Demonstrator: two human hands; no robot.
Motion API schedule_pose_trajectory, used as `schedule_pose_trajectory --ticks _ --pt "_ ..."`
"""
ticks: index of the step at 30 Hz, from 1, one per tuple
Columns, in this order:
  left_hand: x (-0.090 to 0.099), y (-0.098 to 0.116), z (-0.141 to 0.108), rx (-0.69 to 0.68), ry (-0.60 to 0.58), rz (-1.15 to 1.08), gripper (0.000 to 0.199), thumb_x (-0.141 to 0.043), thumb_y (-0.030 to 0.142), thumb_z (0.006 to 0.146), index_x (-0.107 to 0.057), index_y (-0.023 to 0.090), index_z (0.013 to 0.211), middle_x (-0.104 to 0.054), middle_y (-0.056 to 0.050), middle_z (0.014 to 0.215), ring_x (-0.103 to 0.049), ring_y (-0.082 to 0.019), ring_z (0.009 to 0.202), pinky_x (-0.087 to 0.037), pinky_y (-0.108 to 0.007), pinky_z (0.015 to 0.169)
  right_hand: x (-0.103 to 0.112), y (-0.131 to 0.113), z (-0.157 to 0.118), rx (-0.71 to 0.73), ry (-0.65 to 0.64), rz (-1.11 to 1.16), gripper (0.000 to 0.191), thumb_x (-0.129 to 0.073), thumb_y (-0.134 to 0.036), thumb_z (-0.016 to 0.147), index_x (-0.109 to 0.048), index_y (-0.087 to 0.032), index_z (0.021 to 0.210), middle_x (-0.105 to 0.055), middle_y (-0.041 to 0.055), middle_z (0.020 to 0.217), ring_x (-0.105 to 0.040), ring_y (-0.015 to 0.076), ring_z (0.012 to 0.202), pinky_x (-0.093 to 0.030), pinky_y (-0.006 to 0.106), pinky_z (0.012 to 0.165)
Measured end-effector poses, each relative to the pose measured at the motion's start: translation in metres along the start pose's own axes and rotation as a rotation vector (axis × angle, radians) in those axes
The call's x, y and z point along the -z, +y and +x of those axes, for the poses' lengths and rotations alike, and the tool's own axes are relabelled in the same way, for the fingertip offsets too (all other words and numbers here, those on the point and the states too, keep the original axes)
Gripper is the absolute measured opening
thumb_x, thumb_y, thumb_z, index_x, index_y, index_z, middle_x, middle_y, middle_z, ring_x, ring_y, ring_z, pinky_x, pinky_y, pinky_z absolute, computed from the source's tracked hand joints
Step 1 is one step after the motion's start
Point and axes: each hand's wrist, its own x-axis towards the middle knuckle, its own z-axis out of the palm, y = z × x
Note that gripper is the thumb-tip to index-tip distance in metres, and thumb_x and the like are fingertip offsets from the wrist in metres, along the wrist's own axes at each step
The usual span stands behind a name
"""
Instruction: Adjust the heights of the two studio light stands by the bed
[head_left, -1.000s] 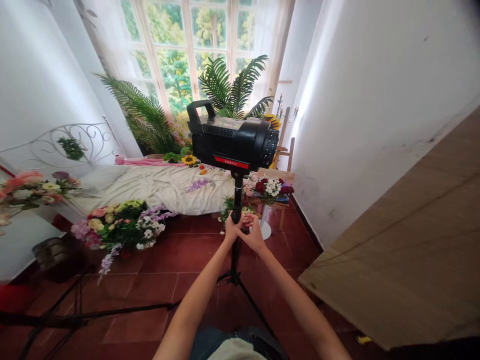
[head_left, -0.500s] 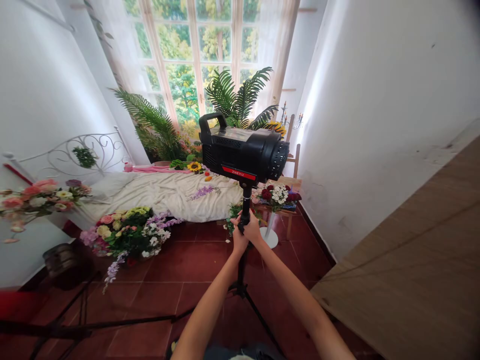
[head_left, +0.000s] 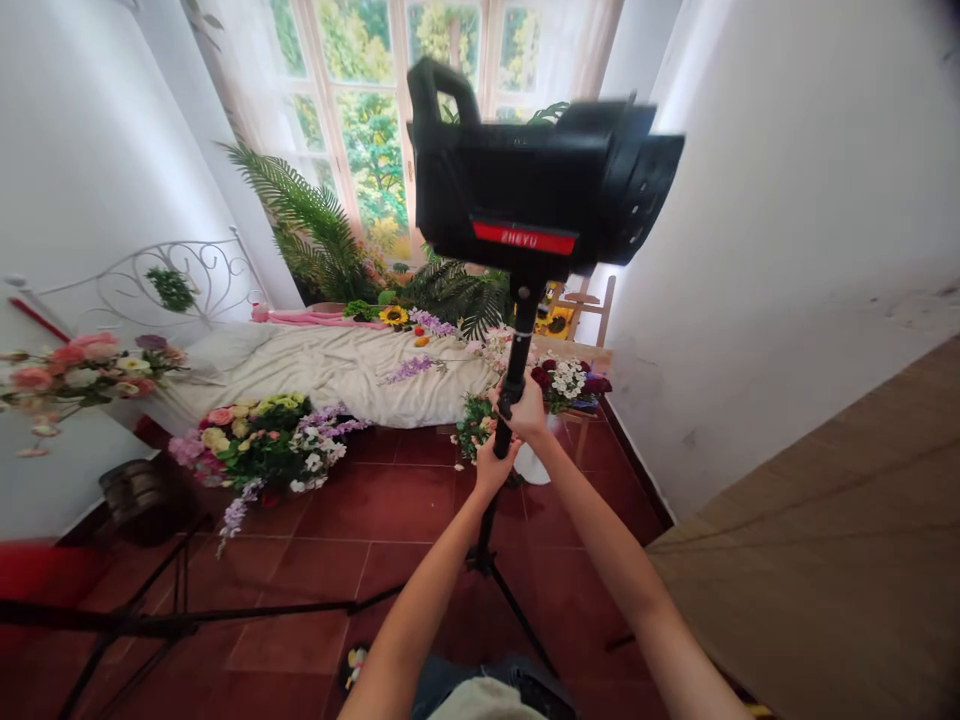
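Note:
A black studio light (head_left: pixel 517 190) with a red label stands on top of a black light stand (head_left: pixel 486 530), close in front of me. Its pole leans slightly to the right at the top. My right hand (head_left: pixel 527 408) is closed around the pole at the collar below the lamp. Lower down, my left hand (head_left: pixel 495 462) is wrapped around the same pole. The stand's legs spread over the red tiled floor (head_left: pixel 382 500).
Behind is a bed with a cream blanket (head_left: pixel 337 375). Flower bunches (head_left: pixel 262 440) lie at its front. Another black stand (head_left: pixel 262 612) crosses the lower left. A white wall (head_left: pixel 750 230) and a brown panel (head_left: pixel 840 540) are on the right.
The lamp has risen and come nearer, now covering more of the window and palm. My right hand has moved up with it; my left hand is now lower on the pole, apart from the right.

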Motion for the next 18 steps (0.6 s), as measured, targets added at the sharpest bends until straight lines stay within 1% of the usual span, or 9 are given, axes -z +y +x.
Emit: schedule_pose_trajectory --ticks 2,5,8,10,12,15,18 --pt "0.0 0.002 0.0 0.003 -0.006 -0.011 0.024 -0.059 0.037 0.071 -0.063 0.016 0.081 -0.065 -0.004 0.072 -0.059 -0.015 0.067 -0.046 -0.026 0.065 0.005 -0.02 0.017 0.048 0.004 -0.005 0.026 -0.061 -0.03 0.063 -0.047 -0.019 0.082 -0.053 -0.0023 0.068 -0.05 0.0115 0.057 -0.043 0.024 0.054" --pt "0.0 0.0 -0.001 0.017 -0.004 -0.014 0.026 -0.059 0.04 0.072 -0.064 0.017 0.081 -0.065 -0.004 0.073 -0.059 -0.014 0.065 -0.046 -0.026 0.064 0.011 -0.048 0.038 0.128 0.016 -0.025 0.023 -0.06 -0.029 0.065 -0.048 -0.019 0.082 -0.054 -0.0013 0.07 -0.051 0.0122 0.059 -0.044 0.025 0.055" --pt "-0.001 -0.001 0.0 0.022 0.005 -0.023 0.027 -0.06 0.042 0.071 -0.065 0.017 0.079 -0.065 -0.004 0.075 -0.058 -0.014 0.064 -0.046 -0.026 0.062 0.014 -0.062 0.045 0.158 0.02 -0.03 0.021 -0.06 -0.03 0.067 -0.048 -0.019 0.081 -0.053 -0.001 0.069 -0.051 0.0124 0.06 -0.044 0.025 0.055" --pt "-0.002 -0.001 0.001 0.034 0.003 -0.044 0.029 -0.062 0.043 0.069 -0.065 0.016 0.08 -0.065 -0.003 0.073 -0.058 -0.013 0.062 -0.047 -0.025 0.061 0.014 -0.06 0.041 0.145 0.025 -0.033 0.022 -0.06 -0.03 0.067 -0.048 -0.019 0.082 -0.052 -0.0016 0.068 -0.05 0.012 0.059 -0.043 0.025 0.054" --pt "-0.004 0.001 0.002 0.076 0.007 -0.072 0.03 -0.064 0.044 0.067 -0.066 0.015 0.078 -0.064 -0.003 0.066 -0.058 -0.013 0.058 -0.046 -0.025 0.057 0.012 -0.051 0.034 0.113 0.026 -0.032 0.024 -0.06 -0.03 0.065 -0.048 -0.019 0.083 -0.052 -0.0028 0.067 -0.049 0.0113 0.057 -0.043 0.025 0.055" --pt "-0.006 0.001 0.003 0.152 0.04 -0.109 0.032 -0.067 0.045 0.063 -0.066 0.014 0.071 -0.06 -0.001 0.055 -0.056 -0.013 0.051 -0.045 -0.024 0.05 0.007 -0.034 0.024 0.052 0.04 -0.03 0.027 -0.062 -0.03 0.062 -0.048 -0.019 0.082 -0.051 -0.0038 0.065 -0.049 0.0106 0.056 -0.043 0.024 0.054" --pt "-0.008 0.0 0.005 0.183 0.049 -0.128 0.033 -0.069 0.045 0.06 -0.065 0.013 0.064 -0.058 -0.001 0.049 -0.055 -0.014 0.048 -0.044 -0.024 0.047 0.005 -0.023 0.02 0.023 0.046 -0.017 0.028 -0.062 -0.03 0.061 -0.049 -0.018 0.083 -0.052 -0.0028 0.067 -0.049 0.0107 0.057 -0.043 0.024 0.053"
